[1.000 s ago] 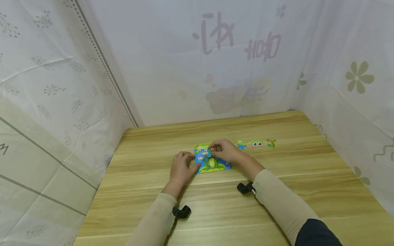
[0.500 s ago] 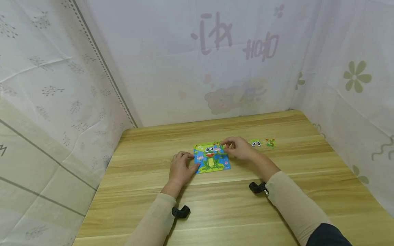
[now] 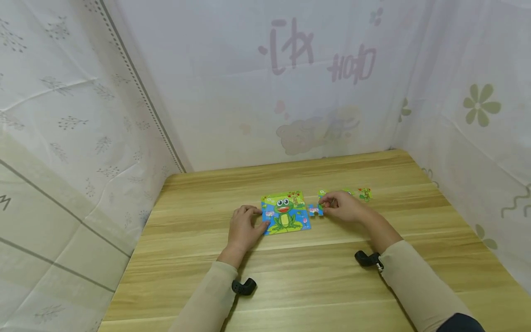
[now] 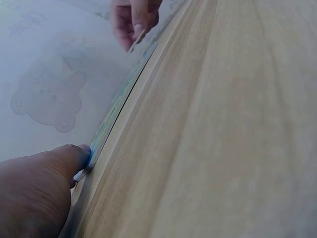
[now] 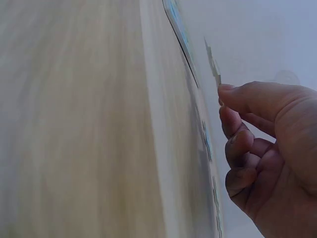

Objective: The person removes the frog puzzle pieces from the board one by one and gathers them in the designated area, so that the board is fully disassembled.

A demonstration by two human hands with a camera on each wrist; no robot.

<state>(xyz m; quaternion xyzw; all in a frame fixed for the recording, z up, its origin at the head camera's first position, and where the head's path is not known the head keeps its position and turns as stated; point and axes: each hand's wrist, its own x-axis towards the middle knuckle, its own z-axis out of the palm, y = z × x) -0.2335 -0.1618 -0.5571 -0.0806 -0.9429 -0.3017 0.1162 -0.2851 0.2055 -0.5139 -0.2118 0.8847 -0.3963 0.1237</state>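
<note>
Nearest to us, well behind the fingers, a black wrist mount (image 3: 244, 287) sits against the left sleeve (image 3: 207, 302). Ahead of it lies our left hand (image 3: 245, 230), fingers spread and relaxed, thumb on the near left corner of the frog puzzle board (image 3: 285, 222) and another fingertip at its left edge. The board lies flat just right of those fingers.

Past its right edge, our right hand (image 3: 344, 208) pinches a small blue puzzle piece (image 3: 315, 210) between thumb and fingertips. The piece points from them toward the board, and the right wrist view shows it raised off the wooden table (image 3: 274, 276). Just beyond those fingers we find loose pieces: a green one (image 3: 322, 191), another partly hidden behind the hand, and a red-dotted one (image 3: 365, 194) to the right. Farthest off, beyond all our fingers, hangs a printed cloth (image 3: 232, 92).

We judge the step in hand to be shifting one piece between board and loose row; which way, we cannot tell. The next move seems to call for keeping that light pinch, levelling the piece, and lowering it flat clear of its neighbours while the left fingers steady the board.
</note>
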